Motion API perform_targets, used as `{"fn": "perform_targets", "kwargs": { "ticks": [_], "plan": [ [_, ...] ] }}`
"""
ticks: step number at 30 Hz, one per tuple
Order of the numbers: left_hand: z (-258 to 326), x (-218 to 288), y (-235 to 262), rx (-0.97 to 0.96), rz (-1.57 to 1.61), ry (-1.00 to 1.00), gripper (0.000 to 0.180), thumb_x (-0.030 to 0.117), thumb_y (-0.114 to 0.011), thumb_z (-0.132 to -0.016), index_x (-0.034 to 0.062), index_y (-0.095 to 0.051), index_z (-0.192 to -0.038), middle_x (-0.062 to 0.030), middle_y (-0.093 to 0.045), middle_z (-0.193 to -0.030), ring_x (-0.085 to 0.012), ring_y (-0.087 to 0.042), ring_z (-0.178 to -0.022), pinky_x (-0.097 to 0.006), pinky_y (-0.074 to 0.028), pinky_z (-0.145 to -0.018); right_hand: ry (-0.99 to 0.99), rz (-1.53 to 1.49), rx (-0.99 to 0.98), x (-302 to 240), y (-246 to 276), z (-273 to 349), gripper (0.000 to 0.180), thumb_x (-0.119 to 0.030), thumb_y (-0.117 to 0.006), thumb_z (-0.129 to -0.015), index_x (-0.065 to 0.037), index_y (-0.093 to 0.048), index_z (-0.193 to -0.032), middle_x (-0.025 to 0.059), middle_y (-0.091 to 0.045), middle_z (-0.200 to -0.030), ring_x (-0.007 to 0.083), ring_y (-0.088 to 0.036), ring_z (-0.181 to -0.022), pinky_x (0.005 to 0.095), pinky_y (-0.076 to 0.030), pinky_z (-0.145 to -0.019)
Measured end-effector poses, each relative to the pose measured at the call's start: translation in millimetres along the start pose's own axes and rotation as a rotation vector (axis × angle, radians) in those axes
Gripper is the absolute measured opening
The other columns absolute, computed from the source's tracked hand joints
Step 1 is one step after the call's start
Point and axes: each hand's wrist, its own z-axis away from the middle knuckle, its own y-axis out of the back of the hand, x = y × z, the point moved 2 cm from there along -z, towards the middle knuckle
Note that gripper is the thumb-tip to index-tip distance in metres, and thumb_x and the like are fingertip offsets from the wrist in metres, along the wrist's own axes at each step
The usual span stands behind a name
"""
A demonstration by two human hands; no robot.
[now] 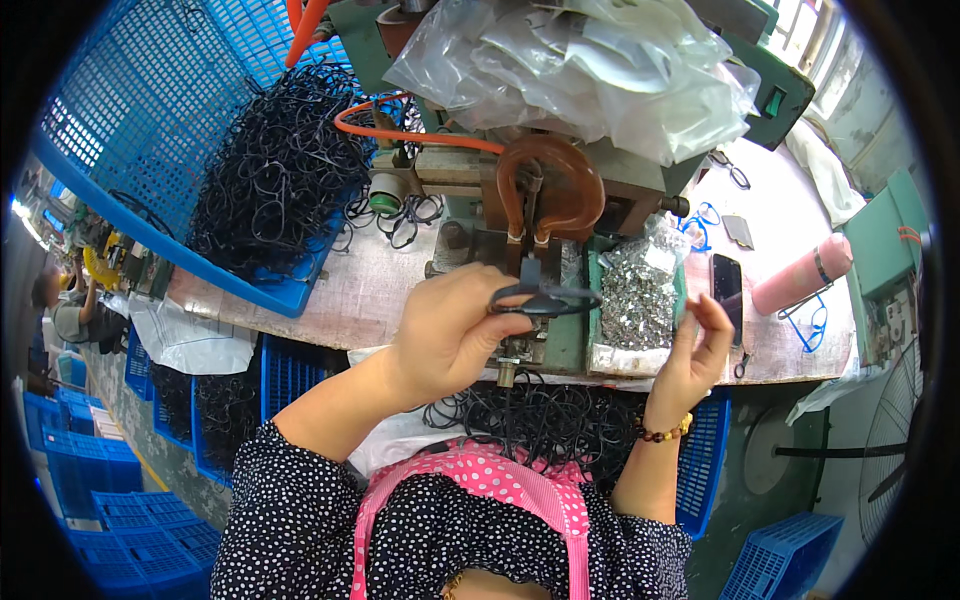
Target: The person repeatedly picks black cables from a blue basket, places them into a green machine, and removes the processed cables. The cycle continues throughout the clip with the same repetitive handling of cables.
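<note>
My left hand (455, 325) is raised in front of the green machine (600, 170) and pinches a black band loop (545, 298) between thumb and fingers, holding it level beneath the copper U-shaped part (552, 185). My right hand (698, 350) hovers just right of a tray of small shiny metal pieces (640, 290), fingers curled; whether it pinches a piece I cannot tell. A heap of black band loops (545, 420) lies in my lap. On the left, a big pile of similar loops (280, 170) fills a tilted blue crate (150, 110).
Crumpled clear plastic bags (590, 65) lie on top of the machine. An orange hose (420, 135) curves past it. A dark phone (727, 280) and a pink bottle (800, 275) rest on the bench at right. Blue crates (110, 480) stand on the floor; a person (70, 310) sits at far left.
</note>
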Motion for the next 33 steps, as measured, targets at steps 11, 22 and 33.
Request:
{"fn": "perform_targets", "kwargs": {
  "ticks": [11, 22, 33],
  "plan": [
    [-4, 2, -3, 0.010, 0.001, 0.155, 0.017, 0.011, -0.070, -0.088, -0.0023, -0.064, -0.096, -0.0158, -0.064, -0.082, -0.0338, -0.062, -0.069, -0.039, -0.049, -0.061, 0.269, 0.749, -0.446, 7, -6, 6, 0.023, -0.011, -0.075, -0.077, -0.008, -0.067, -0.099, 0.0108, -0.062, -0.116, 0.0369, -0.045, -0.128, 0.0503, -0.031, -0.110],
    [42, -41, 27, 0.346, -0.384, 0.045, 0.024, 0.001, -0.066, -0.084, 0.0003, -0.063, -0.109, -0.0150, -0.065, -0.102, -0.0313, -0.060, -0.095, -0.040, -0.048, -0.085, 0.327, 0.791, -0.446, 7, -24, 9, 0.013, -0.010, -0.071, -0.081, -0.008, -0.063, -0.091, 0.0074, -0.063, -0.119, 0.0355, -0.044, -0.132, 0.0578, -0.023, -0.113],
    [116, -175, 54, -0.181, -0.964, 0.251, 0.015, 0.010, -0.064, -0.078, 0.0078, -0.058, -0.091, -0.0076, -0.058, -0.086, -0.0304, -0.058, -0.086, -0.043, -0.049, -0.077, 0.317, 0.787, -0.467, 10, -23, 5, 0.013, -0.013, -0.073, -0.079, -0.009, -0.064, -0.088, 0.0074, -0.062, -0.119, 0.0356, -0.043, -0.132, 0.0584, -0.022, -0.114]
  ]
}}
